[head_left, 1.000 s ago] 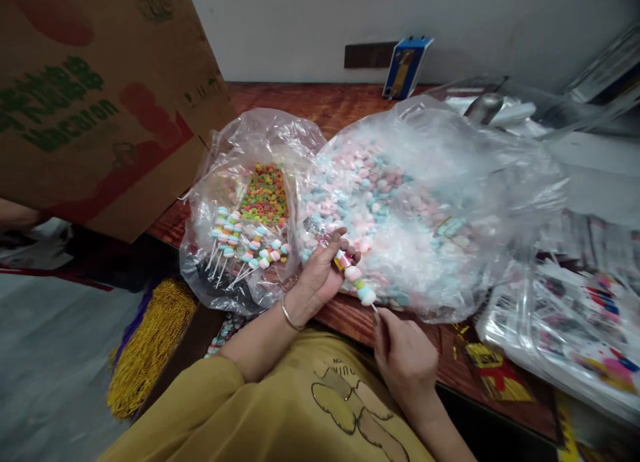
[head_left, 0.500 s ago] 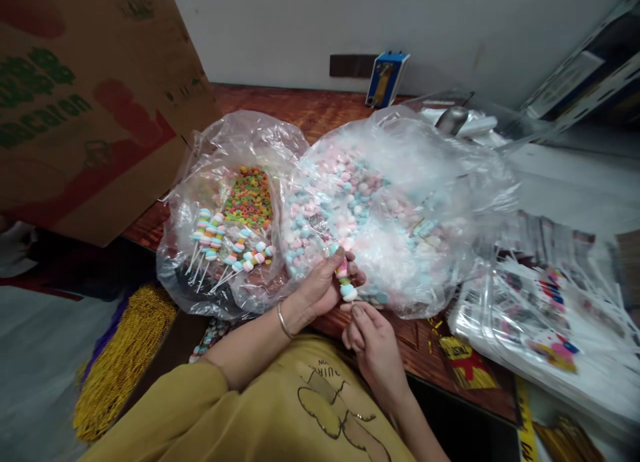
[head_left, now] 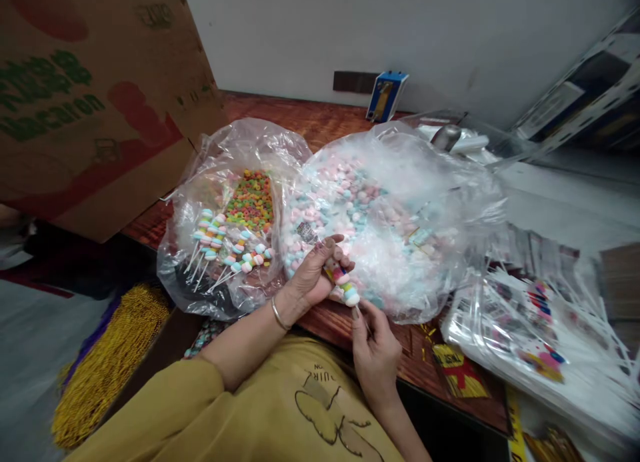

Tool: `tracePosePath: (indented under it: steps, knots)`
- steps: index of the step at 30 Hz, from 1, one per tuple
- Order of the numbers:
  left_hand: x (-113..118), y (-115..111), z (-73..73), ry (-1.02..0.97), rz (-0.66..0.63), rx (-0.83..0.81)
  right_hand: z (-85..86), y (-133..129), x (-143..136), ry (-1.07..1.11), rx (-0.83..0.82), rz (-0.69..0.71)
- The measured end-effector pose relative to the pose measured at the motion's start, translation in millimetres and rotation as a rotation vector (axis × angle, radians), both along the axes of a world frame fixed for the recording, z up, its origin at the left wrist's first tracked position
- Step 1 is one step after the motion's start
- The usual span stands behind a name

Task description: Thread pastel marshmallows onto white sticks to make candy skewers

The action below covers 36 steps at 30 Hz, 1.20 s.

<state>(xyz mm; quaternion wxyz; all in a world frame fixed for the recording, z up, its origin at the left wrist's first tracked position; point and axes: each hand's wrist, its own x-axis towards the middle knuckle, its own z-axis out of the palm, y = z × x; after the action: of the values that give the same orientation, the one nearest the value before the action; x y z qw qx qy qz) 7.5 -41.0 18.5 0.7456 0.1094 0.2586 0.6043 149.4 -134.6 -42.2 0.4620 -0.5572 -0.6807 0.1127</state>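
My left hand (head_left: 317, 272), with a bangle at the wrist, grips a clear printed bag with a skewer of marshmallows (head_left: 346, 289) inside or against it. The fingers of my right hand (head_left: 374, 339) pinch the stick just below the lowest marshmallow. Behind both hands lies a large clear bag of pink, blue and white marshmallows (head_left: 345, 182). To the left, an open plastic bag holds small coloured rings (head_left: 253, 199) and several finished-looking marshmallow skewers (head_left: 210, 234) with white sticks.
A large cardboard box (head_left: 100, 109) stands at the left. Printed clear bags (head_left: 520, 329) are stacked at the right, beside a gold twist-tie packet (head_left: 459, 370). A blue box (head_left: 387, 97) stands by the wall. Gold strands (head_left: 110, 362) hang at lower left.
The view has shifted slightly. The skewer's upper part now sits in the printed bag within my left hand, and my right hand has moved slightly right and down along the stick.
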Motion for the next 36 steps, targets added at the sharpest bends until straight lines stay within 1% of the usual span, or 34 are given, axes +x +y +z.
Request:
tracePosePath:
  steps: [2,3,4,5,6,9,10,11,12,13,14,15,17,18,19,21,22,24,27,29,31,33,36]
  knots:
    - [4,-2,1.5,0.007,0.006,-0.001,-1.1,0,1,-0.092,0.090,-0.067]
    - [6,-3,2.5,0.012,0.009,-0.004,-1.3,0,1,-0.109,0.102,-0.064]
    - [7,-3,3.7,0.018,0.008,-0.006,-0.9,0,2,-0.078,0.071,-0.032]
    - [8,-4,5.1,0.023,0.004,-0.005,0.4,-1,2,0.015,-0.014,0.018]
    - [9,-4,6.5,0.026,-0.007,0.001,2.6,-3,2,0.166,-0.139,0.080]
    - [10,-4,9.2,0.012,-0.076,0.013,12.0,-6,-2,0.763,-0.612,0.283]
    - [11,-5,9.0,0.006,-0.104,0.014,14.9,-7,-4,0.920,-0.734,0.338]
    - [13,-6,8.2,0.005,-0.128,0.013,17.1,-6,-6,1.022,-0.808,0.377]
    - [15,-7,6.9,0.011,-0.151,0.011,18.5,-5,-7,1.054,-0.824,0.385]
    - [18,-9,5.1,0.026,-0.164,0.009,18.9,-3,-9,1.009,-0.784,0.361]
    - [22,-11,3.0,0.045,-0.168,0.005,18.3,0,-10,0.897,-0.691,0.301]
    - [26,-13,0.6,0.067,-0.167,-0.002,17.1,2,-10,0.727,-0.555,0.219]
    - [33,-17,-4.0,0.100,-0.157,-0.032,13.6,8,-10,0.290,-0.237,0.057]
    - [35,-18,-6.0,0.109,-0.147,-0.051,11.9,10,-9,0.072,-0.091,-0.003]
    - [36,-18,-7.6,0.111,-0.130,-0.071,10.5,11,-9,-0.116,0.034,-0.049]
    - [34,-16,-9.3,0.105,-0.088,-0.094,8.9,12,-6,-0.384,0.208,-0.107]
    - [32,-15,-9.1,0.094,-0.070,-0.096,8.5,11,-4,-0.471,0.261,-0.120]
    - [26,-10,-7.2,0.065,-0.063,-0.096,8.0,9,-1,-0.574,0.326,-0.125]
    - [17,-1,-2.4,0.061,-0.024,-0.117,6.0,7,3,-0.592,0.366,-0.089]
    - [14,3,0.0,0.098,0.017,-0.125,3.8,6,3,-0.520,0.334,-0.055]
    - [14,4,1.2,0.124,0.020,-0.100,2.5,4,1,-0.345,0.218,-0.008]
    - [15,4,1.8,0.120,-0.008,-0.049,3.6,3,-3,-0.016,-0.003,0.073]
    - [18,-1,1.7,0.068,-0.083,0.031,9.8,1,-10,0.686,-0.476,0.265]
